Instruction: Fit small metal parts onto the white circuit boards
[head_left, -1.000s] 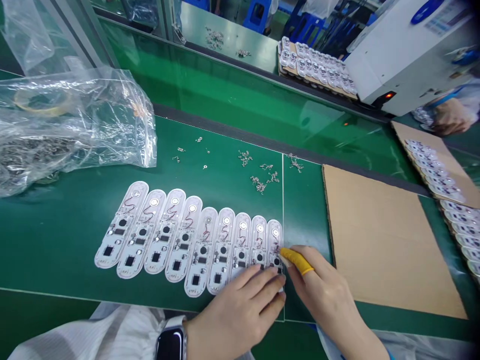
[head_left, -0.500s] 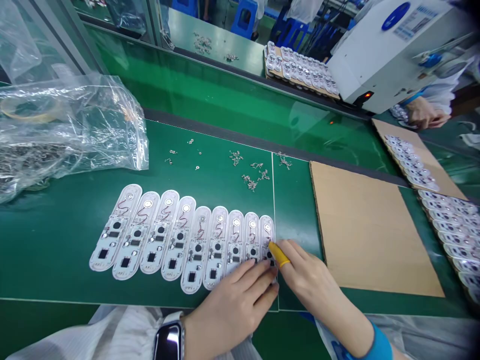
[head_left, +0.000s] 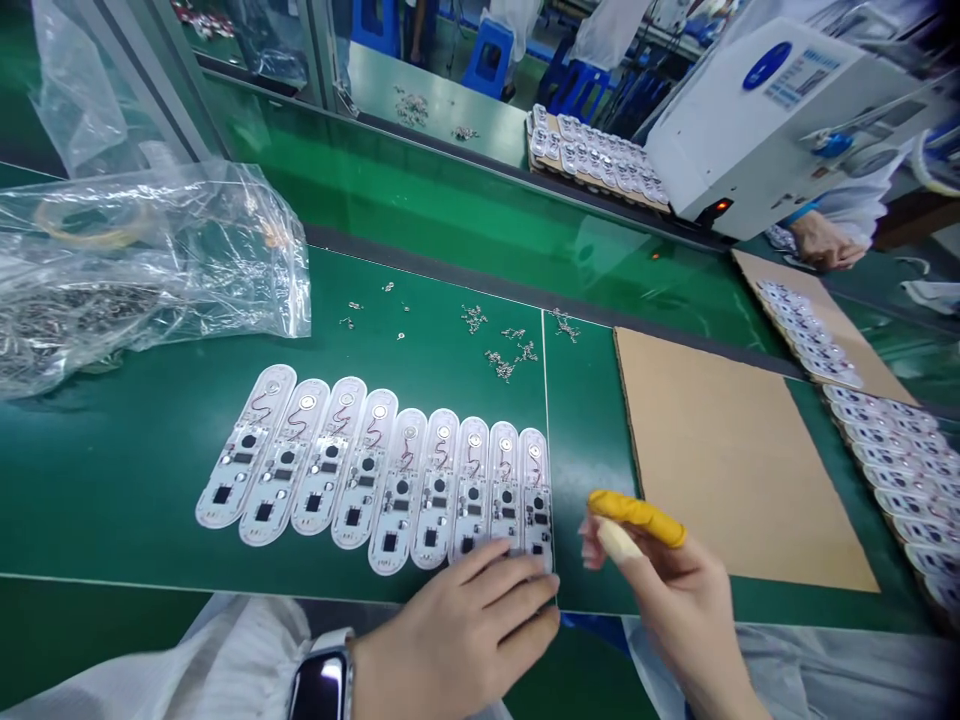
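On the green counter [head_left: 112, 470], the rightmost white, round-ended plastic casing [head_left: 535, 485] points lengthwise toward the front edge, near end beneath the flat-fingered left hand [head_left: 465, 625], left of the right hand [head_left: 679, 585], fingers narrowed, contents indeterminable.

Green table [head_left: 112, 430] fills most of the foreground, w/ a thin pale seam [head_left: 546, 380] running front to back and a pale front edge. Behind it, a long glossy green panel [head_left: 420, 190] slants down to the R, w/ a dark strip [head_left: 420, 268] along its base; can't tell if it's see-thru. Upper L: grey metal frame [head_left: 161, 60], upright. Beyond the panel, a 2nd table [head_left: 375, 85], paler green, then blue stools [head_left: 491, 38] on a greenish floor [head_left: 520, 92]. Upper R: big white machine [head_left: 720, 120] w/ small orange lamp [head_left: 721, 206]. Soft light sheen on tabletop; far bkgd blurry, cluttered.
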